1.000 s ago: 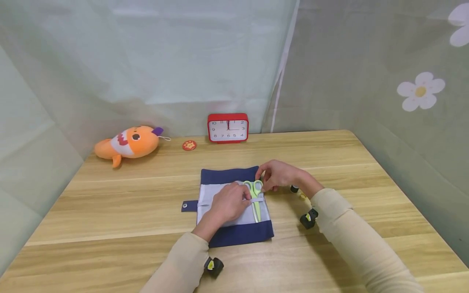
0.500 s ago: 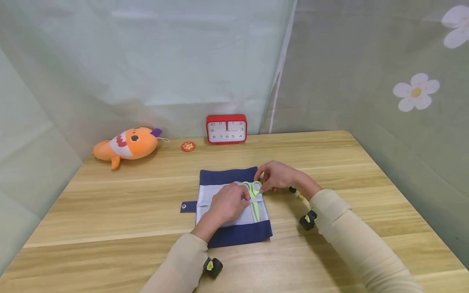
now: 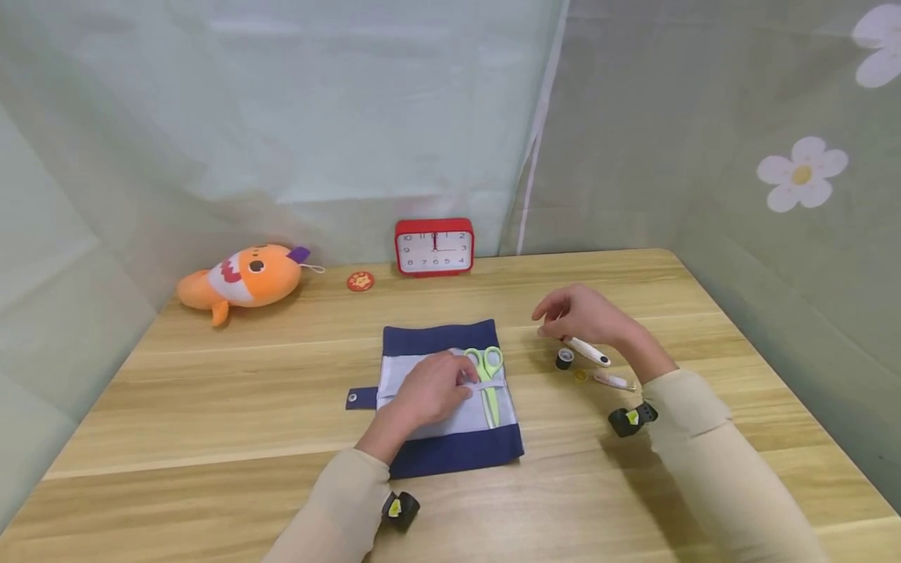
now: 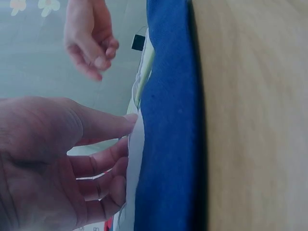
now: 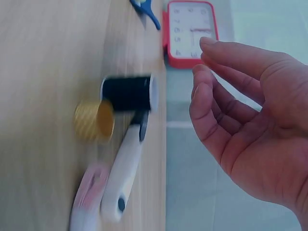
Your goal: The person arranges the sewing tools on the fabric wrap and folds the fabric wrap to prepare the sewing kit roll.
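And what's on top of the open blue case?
Green scissors lie on the blue case, tucked under a pale strap. The left hand covers part of the case, so I can't see what's beneath that hand.

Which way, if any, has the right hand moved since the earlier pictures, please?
Yes: judged against the red clock in the head view, the right hand has moved rightward, away from the green scissors.

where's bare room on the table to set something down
Bare table lies left of the navy case, nearer than the orange plush; between the red clock and the case; and between the sleeves. Crowded: right of the case, spool, gold thimble, white-handled tool and pinkish piece beside the right hand; on the case, scissors and left hand.
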Demonstrator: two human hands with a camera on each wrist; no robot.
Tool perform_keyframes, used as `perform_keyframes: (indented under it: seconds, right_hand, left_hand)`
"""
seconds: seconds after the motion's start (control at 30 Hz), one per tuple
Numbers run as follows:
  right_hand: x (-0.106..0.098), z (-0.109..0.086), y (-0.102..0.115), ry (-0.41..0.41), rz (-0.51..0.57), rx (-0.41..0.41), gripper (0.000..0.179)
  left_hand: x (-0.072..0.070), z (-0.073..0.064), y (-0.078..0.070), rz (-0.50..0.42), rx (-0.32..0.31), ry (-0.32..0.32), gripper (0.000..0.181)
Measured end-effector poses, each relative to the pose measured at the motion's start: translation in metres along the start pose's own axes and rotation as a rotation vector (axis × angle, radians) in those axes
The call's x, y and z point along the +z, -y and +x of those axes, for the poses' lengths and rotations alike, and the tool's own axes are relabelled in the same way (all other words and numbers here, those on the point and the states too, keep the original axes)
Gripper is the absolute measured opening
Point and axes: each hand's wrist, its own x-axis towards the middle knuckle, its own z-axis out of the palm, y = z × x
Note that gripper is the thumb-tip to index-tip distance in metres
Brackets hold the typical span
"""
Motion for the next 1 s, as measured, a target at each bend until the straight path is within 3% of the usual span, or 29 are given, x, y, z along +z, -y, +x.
perform_keyframes:
  seconds: [0.37, 0.77, 1.0]
  right_hand:
    - [0.001, -0.040, -0.022, -0.061, -0.079, 0.025, 0.027]
    - [0.013, -0.045, -0.020, -0.058, -0.126, 0.051, 0.024]
    - [0.018, -0.044, -0.020, -0.061, -0.141, 0.062, 0.023]
  left_hand:
    - [-0.010, -0.005, 0.008, 0.035, -0.041, 0.000, 0.008]
    - [-0.007, -0.008, 0.016, 0.003, -0.017, -0.052, 0.008]
    - [-0.006, -0.008, 0.017, -0.023, -0.028, -0.050, 0.007]
